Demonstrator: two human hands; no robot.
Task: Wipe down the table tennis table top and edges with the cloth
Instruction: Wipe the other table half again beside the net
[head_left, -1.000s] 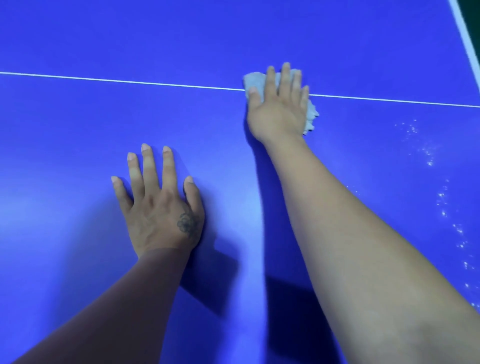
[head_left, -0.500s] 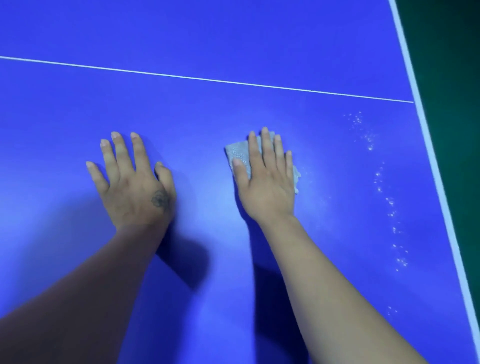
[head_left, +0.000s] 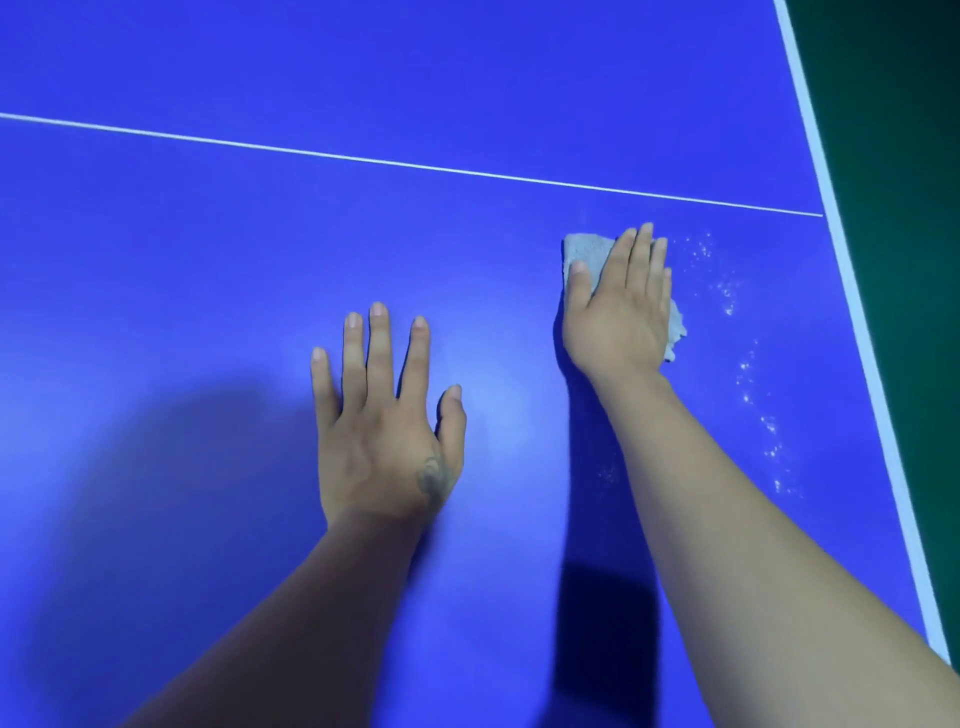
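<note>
The blue table tennis table top (head_left: 208, 260) fills the view, crossed by a thin white centre line (head_left: 363, 158). My right hand (head_left: 621, 306) lies flat with straight fingers on a pale grey cloth (head_left: 584, 249), pressing it to the surface just below the line. Corners of the cloth show above the thumb and right of the palm. My left hand (head_left: 384, 415) rests flat on the bare table, fingers spread, to the left of and nearer than the cloth.
A trail of white specks (head_left: 748, 374) runs down the table right of the cloth. The white edge stripe (head_left: 852, 291) marks the table's right side, with dark green floor (head_left: 909, 208) beyond it.
My right hand has slid the cloth to the right and farther up, toward the specks and the line. My left hand sits more central in view as the camera shifted.
</note>
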